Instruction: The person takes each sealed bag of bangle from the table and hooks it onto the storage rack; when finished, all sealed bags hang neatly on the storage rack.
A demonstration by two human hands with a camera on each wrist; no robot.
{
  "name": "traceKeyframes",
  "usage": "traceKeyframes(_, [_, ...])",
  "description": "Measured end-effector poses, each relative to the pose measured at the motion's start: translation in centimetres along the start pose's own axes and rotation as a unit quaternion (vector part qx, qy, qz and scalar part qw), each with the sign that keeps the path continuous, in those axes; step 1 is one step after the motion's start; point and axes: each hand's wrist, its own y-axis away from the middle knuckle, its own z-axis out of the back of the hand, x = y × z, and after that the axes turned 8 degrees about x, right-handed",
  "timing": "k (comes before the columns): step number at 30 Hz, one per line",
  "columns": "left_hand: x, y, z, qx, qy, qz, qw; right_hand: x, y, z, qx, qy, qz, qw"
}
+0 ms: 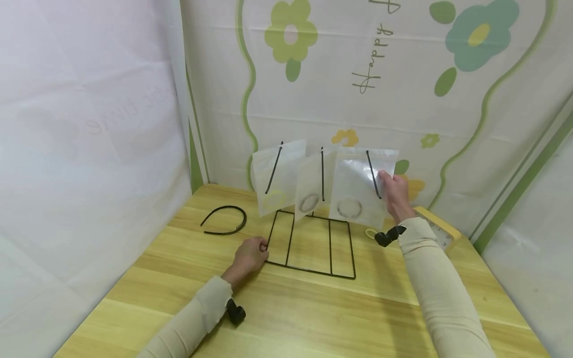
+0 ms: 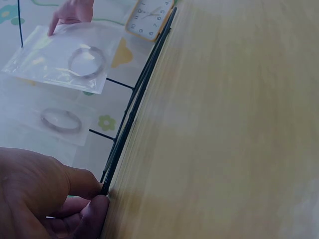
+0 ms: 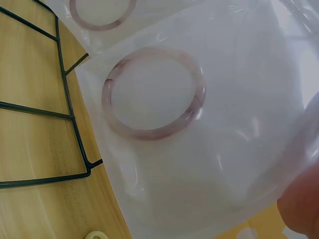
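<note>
Three clear plastic bags hang from the upright prongs of a black wire rack (image 1: pixel 309 270). In the right bag (image 1: pixel 358 174) lies a pale pinkish marbled bangle (image 3: pixel 169 132); the middle bag (image 1: pixel 304 179) contains a similar ring, and the left bag (image 1: pixel 286 169) a yellowish one. At the right edge of the right bag, my right hand (image 1: pixel 398 194) pinches the plastic between thumb and finger. Low at the rack's front left corner, my left hand (image 2: pixel 45 194) grips the wire with thumb and fingers.
A black toothed headband (image 1: pixel 245 219) lies on the wooden table (image 1: pixel 304 313), left of the rack. To the right are a small yellow ring (image 1: pixel 367 231) and a yellow-framed clock (image 2: pixel 148 19), partly behind my right forearm. A floral curtain (image 1: pixel 358 114) hangs behind.
</note>
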Motion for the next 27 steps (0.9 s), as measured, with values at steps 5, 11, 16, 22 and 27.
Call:
traceKeyframes(5, [0.1, 0.0, -0.1, 0.002, -0.003, 0.003, 1.0, -0.4, 0.2, 0.0, 0.005, -0.01, 0.004, 0.9999])
traceKeyframes(11, [0.2, 0.0, -0.2, 0.0, -0.002, -0.001, 1.0, -0.8, 0.3, 0.0, 0.005, 0.0, 0.02, 0.9998])
traceKeyframes(16, [0.3, 0.0, -0.1, -0.004, -0.008, -0.004, 1.0, -1.4, 0.7, 0.5, 0.036, 0.047, 0.042, 0.9973])
traceKeyframes(22, [0.3, -0.1, -0.3, -0.002, 0.012, -0.006, 0.9999, -2.8, 1.6, 2.1, 0.044, 0.094, 0.068, 0.9922])
traceKeyframes(27, [0.6, -0.4, 0.1, 0.012, 0.052, -0.016, 0.9984, -4.9, 4.1, 3.7, 0.001, 0.178, 0.075, 0.9812])
